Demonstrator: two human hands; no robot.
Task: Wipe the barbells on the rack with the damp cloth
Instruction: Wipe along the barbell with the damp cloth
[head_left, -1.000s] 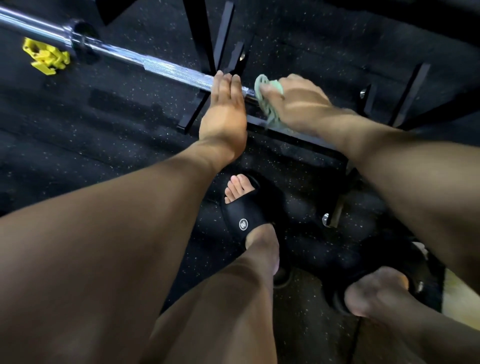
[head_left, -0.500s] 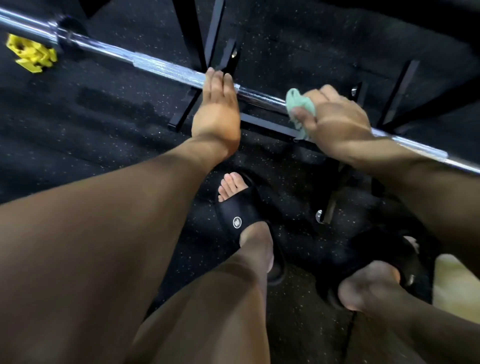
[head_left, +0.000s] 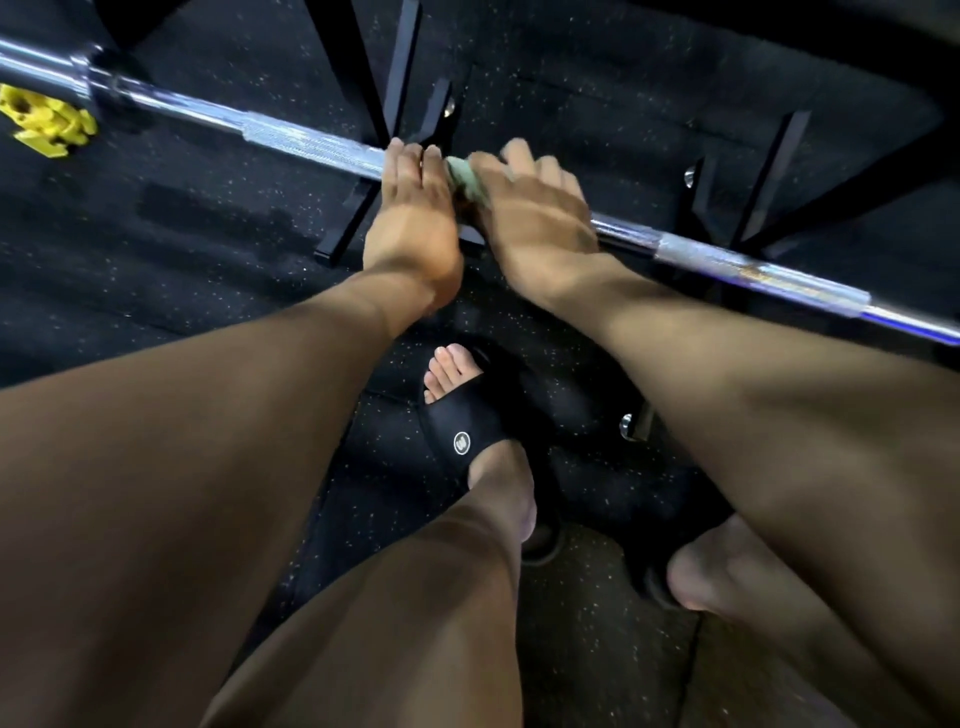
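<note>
R hand (head_left: 535, 218) I see gripping green cloth (head_left: 466, 179) on the barbell (head_left: 311, 145), L hand (head_left: 413, 208) flat w/ straight fingers touching it at 9 o'clock.

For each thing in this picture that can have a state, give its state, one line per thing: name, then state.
Barbell: lying level across the rack, chrome shaft bare on both sides of the hands.
Damp cloth: bunched, pressed to the bar.
Right hand: gripping the cloth on the bar.
Left hand: fingers straight, resting on the bar beside the cloth.
Rack: black, standing on the floor.
Yellow collar clip: off the bar, lying on the floor.
Slide sandal: worn.
</note>
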